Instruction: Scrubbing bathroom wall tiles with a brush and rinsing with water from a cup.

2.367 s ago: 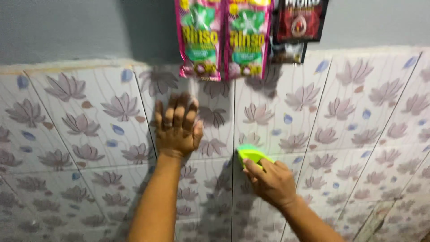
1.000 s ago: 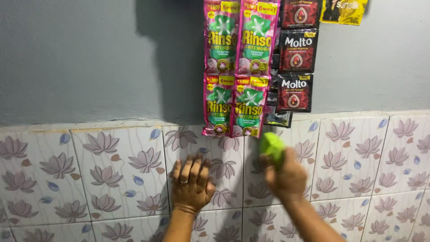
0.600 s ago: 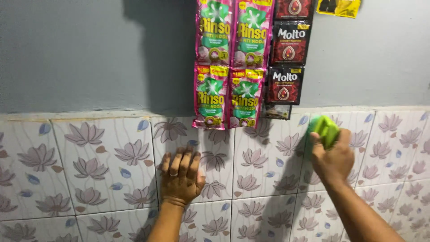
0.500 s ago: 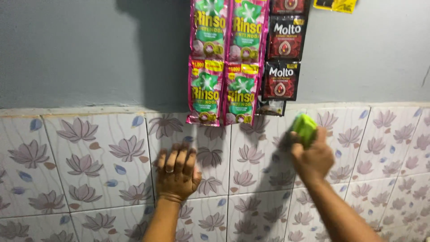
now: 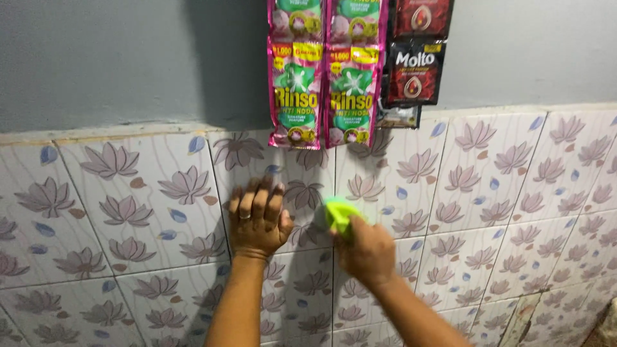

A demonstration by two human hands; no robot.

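Note:
My right hand (image 5: 366, 249) grips a bright green scrubbing brush (image 5: 337, 214) and presses it against the flower-patterned wall tiles (image 5: 148, 205), just right of my left hand. My left hand (image 5: 257, 218) lies flat on the tiles with its fingers spread upward and a ring on one finger; it holds nothing. The brush is slightly blurred.
Pink and green sachet strips (image 5: 324, 90) and black sachets (image 5: 414, 64) hang on the grey painted wall (image 5: 116, 58) right above the hands. The tiled band runs across the whole view below a pale ledge line.
My right hand swept the green brush from the upper right tiles down and left, close to my left hand. The left hand stayed flat on the tiles.

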